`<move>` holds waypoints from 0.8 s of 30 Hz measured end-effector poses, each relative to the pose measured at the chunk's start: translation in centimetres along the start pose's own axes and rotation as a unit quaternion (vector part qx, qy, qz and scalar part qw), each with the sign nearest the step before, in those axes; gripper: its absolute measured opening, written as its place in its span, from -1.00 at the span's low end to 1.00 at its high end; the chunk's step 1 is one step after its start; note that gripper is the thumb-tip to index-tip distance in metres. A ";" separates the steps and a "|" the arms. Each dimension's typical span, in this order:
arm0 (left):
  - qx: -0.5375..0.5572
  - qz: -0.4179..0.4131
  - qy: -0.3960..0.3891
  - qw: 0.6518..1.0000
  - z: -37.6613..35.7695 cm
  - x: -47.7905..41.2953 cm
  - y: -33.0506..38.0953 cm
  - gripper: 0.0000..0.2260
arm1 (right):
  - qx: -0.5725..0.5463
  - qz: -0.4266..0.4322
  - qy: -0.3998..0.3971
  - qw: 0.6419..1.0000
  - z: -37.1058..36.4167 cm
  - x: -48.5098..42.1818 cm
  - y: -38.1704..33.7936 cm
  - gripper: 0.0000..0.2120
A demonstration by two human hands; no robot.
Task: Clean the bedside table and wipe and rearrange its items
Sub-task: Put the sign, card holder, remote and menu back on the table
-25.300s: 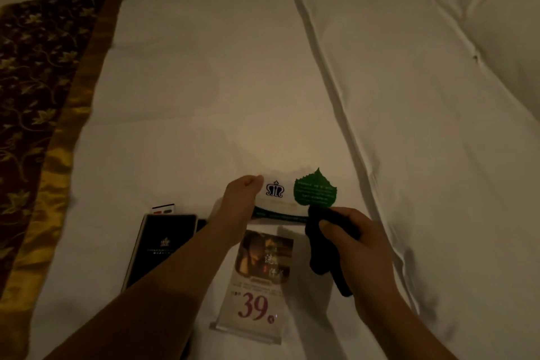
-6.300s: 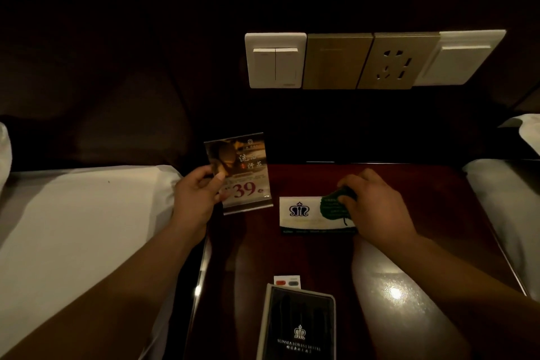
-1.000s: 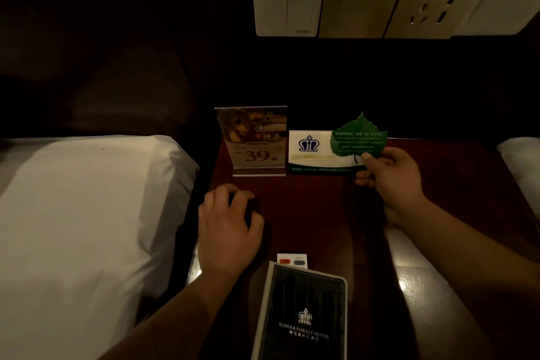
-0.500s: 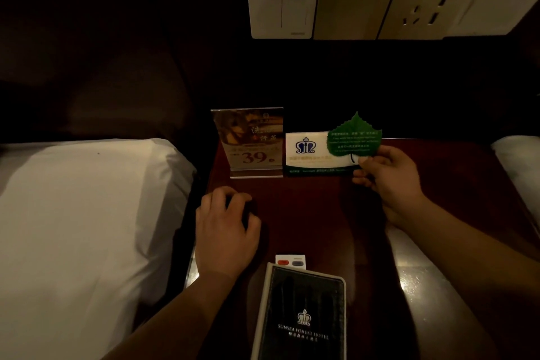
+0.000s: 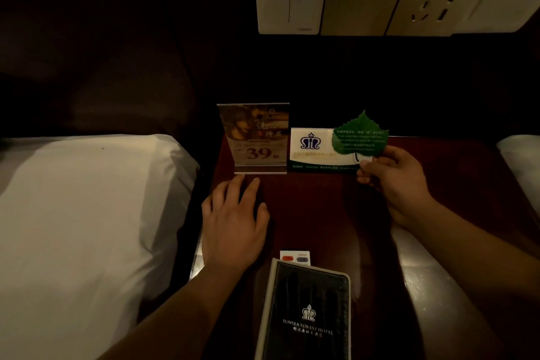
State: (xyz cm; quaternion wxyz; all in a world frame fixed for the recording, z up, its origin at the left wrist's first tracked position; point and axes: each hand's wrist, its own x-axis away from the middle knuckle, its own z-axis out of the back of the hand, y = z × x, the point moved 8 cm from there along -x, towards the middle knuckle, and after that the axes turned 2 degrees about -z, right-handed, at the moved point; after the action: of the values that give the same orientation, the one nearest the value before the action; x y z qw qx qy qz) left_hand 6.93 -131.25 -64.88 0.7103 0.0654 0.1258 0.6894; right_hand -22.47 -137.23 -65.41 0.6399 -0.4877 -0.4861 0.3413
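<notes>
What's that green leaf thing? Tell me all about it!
The leaf card is flat and green, shaped like a leaf with jagged edges and a pointed tip on top. Pale print crosses it, too small to read. It looks like stiff card. It stands upright at the back of the table, over the right end of a white crest card. The right hand pinches it near the stem.

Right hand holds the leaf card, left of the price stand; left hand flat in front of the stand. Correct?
No. The head view shows the leaf card right of the price stand, not left. The right hand does hold it; the left hand lies flat in front of the stand.
</notes>
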 end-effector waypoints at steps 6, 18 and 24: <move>-0.020 0.003 -0.001 1.000 -0.3 -0.1 0.1 -0.53 | -0.006 0.005 -0.002 1.000 0.2 0.0 0.2 -0.60; -0.031 0.001 -0.008 0.999 -0.5 -0.1 0.1 -0.50 | 0.001 0.021 -0.001 1.000 0.1 0.6 -0.3 -0.62; 0.006 -0.001 0.010 1.000 -0.2 0.0 -0.1 -0.50 | -0.025 -0.002 0.013 1.000 0.2 1.4 0.0 -0.53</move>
State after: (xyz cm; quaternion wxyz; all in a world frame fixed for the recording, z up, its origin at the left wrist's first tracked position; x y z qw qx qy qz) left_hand 6.99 -131.31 -65.07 0.7090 0.0626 0.1371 0.6889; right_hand -22.26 -135.87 -64.97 0.6345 -0.5067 -0.4874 0.3212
